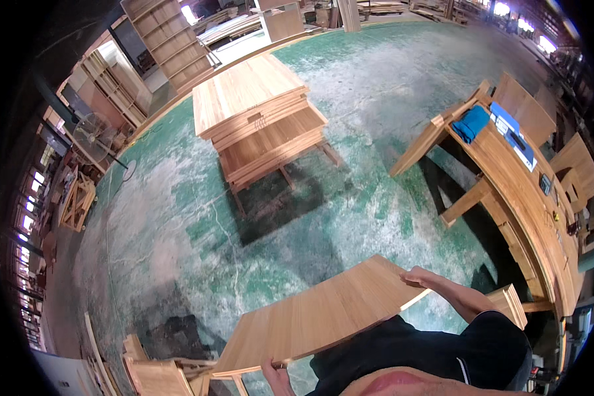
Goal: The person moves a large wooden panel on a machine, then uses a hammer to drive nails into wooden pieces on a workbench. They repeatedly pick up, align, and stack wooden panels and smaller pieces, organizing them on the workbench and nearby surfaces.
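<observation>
Wooden panel, lower centre of frame; left hand and right hand at opposite ends, fingers clamped on it. Stacked boards, upper centre.

A single wide fisheye view looks out from the left side of the person's head, facing down and ahead. The left hand, right hand and board sit closest, low in view; the floor spreads beyond, a stack of boards stands farther off, and the tabletop bends along the right.
</observation>
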Available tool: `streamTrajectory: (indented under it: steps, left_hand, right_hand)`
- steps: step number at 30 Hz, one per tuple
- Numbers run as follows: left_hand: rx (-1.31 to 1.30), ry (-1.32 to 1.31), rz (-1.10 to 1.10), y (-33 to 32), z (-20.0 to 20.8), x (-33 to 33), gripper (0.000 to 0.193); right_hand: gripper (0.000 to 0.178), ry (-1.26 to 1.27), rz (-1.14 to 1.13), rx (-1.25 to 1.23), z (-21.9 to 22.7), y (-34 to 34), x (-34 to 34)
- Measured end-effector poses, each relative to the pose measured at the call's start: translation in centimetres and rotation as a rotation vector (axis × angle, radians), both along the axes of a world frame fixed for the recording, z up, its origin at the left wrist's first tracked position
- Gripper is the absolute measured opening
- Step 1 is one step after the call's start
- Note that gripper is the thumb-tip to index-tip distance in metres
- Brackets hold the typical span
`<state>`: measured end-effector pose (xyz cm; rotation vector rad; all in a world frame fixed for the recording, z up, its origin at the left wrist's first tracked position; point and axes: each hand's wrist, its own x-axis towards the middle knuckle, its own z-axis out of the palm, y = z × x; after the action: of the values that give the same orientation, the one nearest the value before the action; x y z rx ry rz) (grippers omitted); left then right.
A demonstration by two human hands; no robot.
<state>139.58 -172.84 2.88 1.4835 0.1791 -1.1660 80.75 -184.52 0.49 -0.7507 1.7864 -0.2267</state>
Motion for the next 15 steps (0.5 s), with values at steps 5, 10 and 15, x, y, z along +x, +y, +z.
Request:
streamTrajectory:
  steps: [5, 10, 15]
  left_hand:
    - [-0.006, -0.027, -0.247, -16.7, 0.6, 1.9, 0.021]
    - [-0.136, 0.041, -0.163, -39.4, 8.4, -3.7, 0.024]
    - [-0.222, -0.02, -0.184, -56.3, 7.1, -5.4, 0.023]
  right_hand:
    - [0.051, 0.056, -0.093, 0.008, 4.8, -12.9, 0.0]
    - [0.054, 0.117, -0.269, -0.036, 5.2, -26.8, -0.3]
    - [0.062, -0.034, -0.35, -0.203, 4.8, -43.4, -3.5]
